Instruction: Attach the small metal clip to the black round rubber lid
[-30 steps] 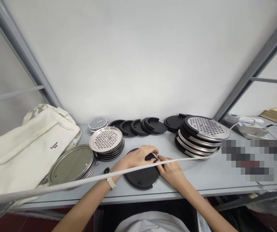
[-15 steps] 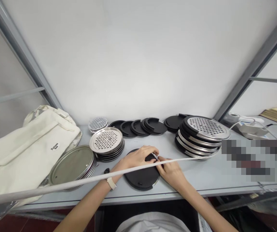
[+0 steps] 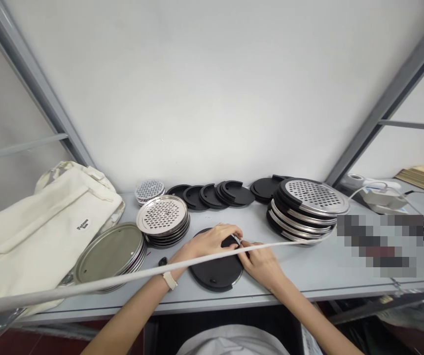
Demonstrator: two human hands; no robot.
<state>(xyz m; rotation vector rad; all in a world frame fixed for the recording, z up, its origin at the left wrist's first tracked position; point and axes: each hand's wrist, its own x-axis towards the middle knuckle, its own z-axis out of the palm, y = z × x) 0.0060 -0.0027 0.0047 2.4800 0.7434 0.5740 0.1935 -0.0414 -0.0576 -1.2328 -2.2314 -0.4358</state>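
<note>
A round black disc (image 3: 215, 268) lies on the table near its front edge, with a small black knob at its lower part. Both hands meet at the disc's upper right rim. My left hand (image 3: 217, 240) is curled over the upper part of the disc, its fingers pinched at the rim. My right hand (image 3: 259, 259) touches the same rim from the right, fingers bent together near the left fingertips. What lies between the fingertips is too small to make out. A white cord (image 3: 130, 277) passes in front of both hands.
Perforated metal discs (image 3: 162, 215) are stacked left of the hands, beside olive-green round plates (image 3: 110, 251) and a cream bag (image 3: 45, 222). Black discs (image 3: 237, 193) line the wall. A tall stack of metal and black discs (image 3: 317, 197) stands right.
The view has shifted very slightly. My right fingers have moved a little at the disc's rim; my left hand keeps nearly the same pose.
</note>
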